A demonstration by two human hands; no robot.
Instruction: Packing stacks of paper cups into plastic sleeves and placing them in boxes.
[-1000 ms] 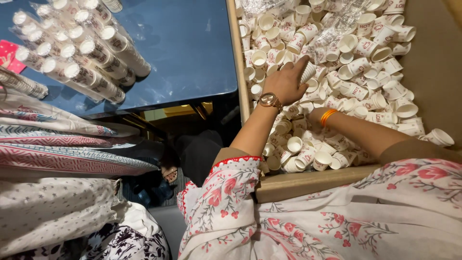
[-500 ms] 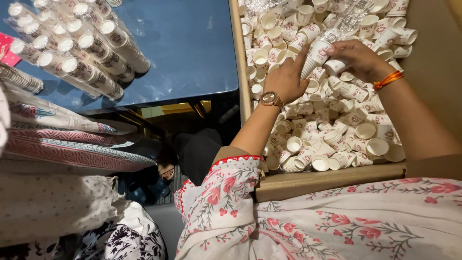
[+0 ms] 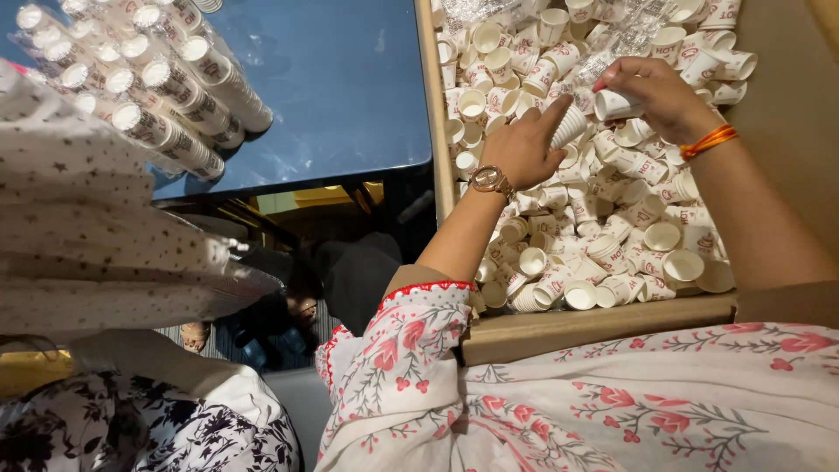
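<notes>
A blue counter (image 3: pixel 350 96) fills the far left of the scene. On it lie long stacks of paper cups wrapped in clear plastic (image 3: pixel 175 96), side by side. Under the counter it is dark, with a bit of striped floor showing. At the near left is dotted white cloth (image 3: pixel 96 236), and below it black cloth with white flowers (image 3: pixel 175 437).

On the right stands a big brown cardboard box (image 3: pixel 594 323). It is full of small white paper cups (image 3: pixel 629 245) with red print, lying loose and every which way. Some are tipped over, some show their round open tops.

The left hand (image 3: pixel 524 149) wears a gold watch (image 3: pixel 491 181). Its fingers are curled around a short stack of cups (image 3: pixel 570 125) that lies tilted on top of the pile in the middle of the box. The right hand (image 3: pixel 655 92), with an orange band (image 3: pixel 708 142) on the wrist, pinches one single cup (image 3: pixel 614 105) by its side, just to the right of the stack. The two hands are close together. White sleeves with red flowers (image 3: pixel 612 402) cover the near arms.
</notes>
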